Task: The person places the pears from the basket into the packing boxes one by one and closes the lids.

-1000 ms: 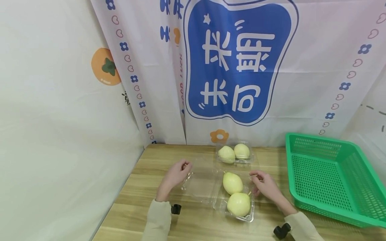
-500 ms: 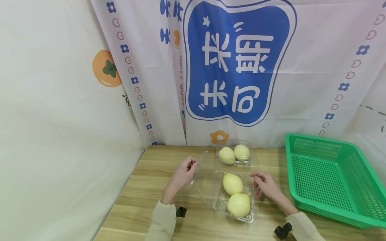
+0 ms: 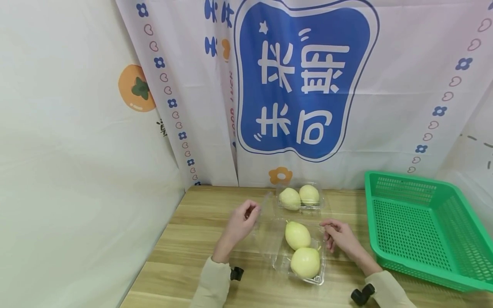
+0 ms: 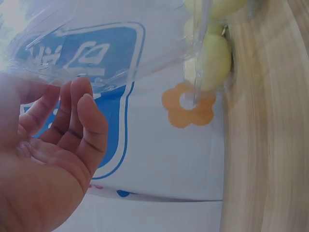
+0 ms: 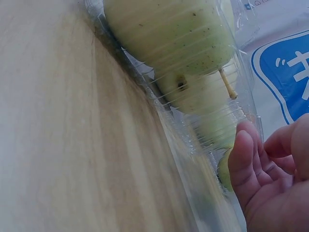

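left grip: my left hand pinches the clear lid of the clamshell box, raised about halfway
right grip: right hand curls on the box's right rim
risk: lid could slip and snap back, or the box tips and the pears roll onto the tabletop
box: between both grips, lid hinged left

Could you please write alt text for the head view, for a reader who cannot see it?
A person's left hand lifts the clear lid of a plastic box holding two pears, while the right hand steadies the box's right edge. It sits on a wooden table, with a second box of pears behind and a green basket to the right.
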The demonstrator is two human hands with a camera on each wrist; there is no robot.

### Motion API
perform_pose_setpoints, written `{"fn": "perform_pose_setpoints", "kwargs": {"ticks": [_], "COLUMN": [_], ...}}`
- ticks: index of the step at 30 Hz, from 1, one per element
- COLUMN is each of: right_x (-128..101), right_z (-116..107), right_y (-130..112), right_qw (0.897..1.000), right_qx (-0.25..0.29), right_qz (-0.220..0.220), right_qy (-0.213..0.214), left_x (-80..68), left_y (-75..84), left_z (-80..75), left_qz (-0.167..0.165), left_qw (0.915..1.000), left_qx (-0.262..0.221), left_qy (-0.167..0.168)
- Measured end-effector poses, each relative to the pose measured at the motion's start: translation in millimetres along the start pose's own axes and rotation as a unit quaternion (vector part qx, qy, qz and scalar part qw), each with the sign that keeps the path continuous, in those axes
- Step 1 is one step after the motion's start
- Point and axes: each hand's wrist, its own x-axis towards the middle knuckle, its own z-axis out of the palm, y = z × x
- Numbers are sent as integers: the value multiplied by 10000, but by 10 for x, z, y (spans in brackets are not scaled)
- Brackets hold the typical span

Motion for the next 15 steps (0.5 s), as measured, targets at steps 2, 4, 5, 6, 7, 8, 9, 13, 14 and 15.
{"fn": "perform_pose_setpoints", "kwargs": {"ticks": [2,4,5,6,7,8,9,13,14,15], "right_x": [-4,-8,-10,-12,-15,-17,-18,-16,-13,-10], "right_z": [0,2,2,4,5,7,9,23,27,32], "right_y": [-8,-15,-16,-17,-18,-18,-16,-17,-16,-15], "right_qw": [10000,9999,9999,9998,9998,9998,9998,9994,9993,9992], "right_qx": [73,125,139,150,152,148,144,183,195,209], "right_qz": [25,52,68,84,101,123,143,269,300,328], "right_qy": [-1,14,21,26,28,26,20,82,105,128], "left_x": [7,9,9,7,6,3,1,-2,-5,-6], "left_y": [22,47,58,71,82,92,101,118,123,128], "left_z": [30,64,84,106,128,151,173,247,259,267], "left_qz": [32,84,124,175,242,316,374,587,611,636], "left_qw": [10000,9999,9999,9998,9997,9995,9993,9982,9979,9976], "left_qx": [-13,3,-7,-14,-13,-11,3,108,159,198], "left_qy": [29,63,87,97,99,85,68,-94,-148,-207]}}
